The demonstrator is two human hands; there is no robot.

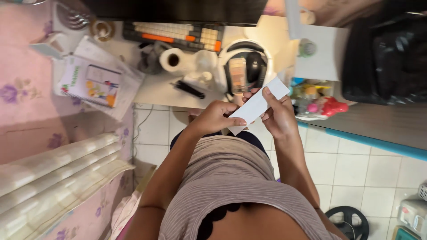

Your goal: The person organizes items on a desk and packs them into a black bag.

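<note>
Cluttered desk (169, 91) is sitting beyond both hands, left (217, 118) and right (278, 116), gripping a folded white paper strip (258, 105); pinching its ends evenly seems best.

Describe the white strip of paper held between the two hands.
The paper strip is plain white, long and narrow, looks like thin folded paper. It slants from lower left to upper right above the desk edge. The left hand pinches its lower end; the right hand holds its upper part, thumb on top.
</note>
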